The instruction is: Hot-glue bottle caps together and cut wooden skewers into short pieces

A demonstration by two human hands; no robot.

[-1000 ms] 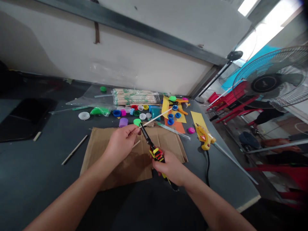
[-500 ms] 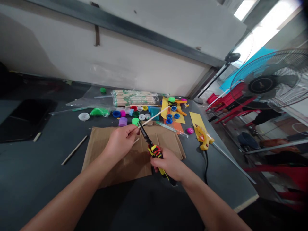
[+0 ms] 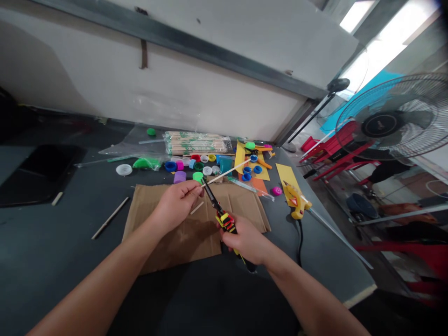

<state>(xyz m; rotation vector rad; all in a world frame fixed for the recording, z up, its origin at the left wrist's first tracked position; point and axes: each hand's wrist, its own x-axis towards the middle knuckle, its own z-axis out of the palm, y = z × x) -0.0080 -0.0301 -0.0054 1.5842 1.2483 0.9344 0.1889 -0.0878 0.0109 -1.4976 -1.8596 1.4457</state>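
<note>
My left hand (image 3: 175,205) pinches a thin wooden stick (image 3: 227,171) that points up and to the right over the table. My right hand (image 3: 245,240) is closed round the yellow, red and black handles of cutting pliers (image 3: 220,214). The dark jaws of the pliers meet the stick just beyond my left fingertips. Both hands hover over a flat sheet of brown cardboard (image 3: 175,233). A short cut piece of stick (image 3: 197,208) lies on the cardboard below my left hand.
Several coloured bottle caps (image 3: 196,165) and a pack of sticks (image 3: 196,142) lie behind the cardboard. A yellow glue gun (image 3: 294,199) rests on yellow paper at right, its cord trailing forward. A loose stick (image 3: 110,217) lies at left. A fan (image 3: 392,121) stands beyond the table's right edge.
Both hands hold almost the same pose; the pliers' jaws stay at the stick. The view has shifted slightly.
</note>
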